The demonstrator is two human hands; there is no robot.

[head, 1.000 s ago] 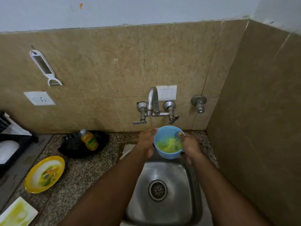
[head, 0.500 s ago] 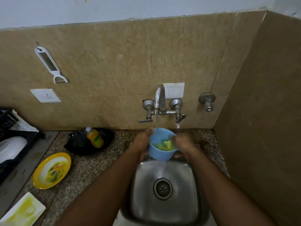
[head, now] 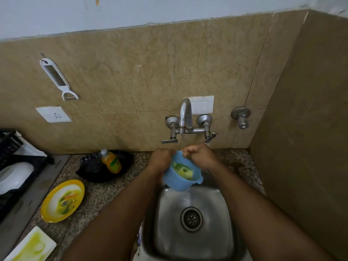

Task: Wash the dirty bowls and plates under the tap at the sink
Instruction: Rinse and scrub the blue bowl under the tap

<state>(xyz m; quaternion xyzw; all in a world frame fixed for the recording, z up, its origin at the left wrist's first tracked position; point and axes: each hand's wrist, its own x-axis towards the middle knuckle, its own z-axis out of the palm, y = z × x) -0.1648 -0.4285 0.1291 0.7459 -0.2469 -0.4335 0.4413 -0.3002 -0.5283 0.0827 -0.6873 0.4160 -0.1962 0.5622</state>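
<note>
A yellow plate [head: 63, 201] smeared with green-yellow residue lies on the counter [head: 105, 194]. Over the sink [head: 192, 240], the left hand [head: 161, 159] grips the tilted blue bowl [head: 180, 176], which holds yellow-green residue. The right hand [head: 202, 156] is curled closed at its rim under the tap [head: 185, 117].

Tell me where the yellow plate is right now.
In the head view, the yellow plate lies on the speckled counter left of the sink, in front of the soap bottle and behind the white rectangular plate.
</note>
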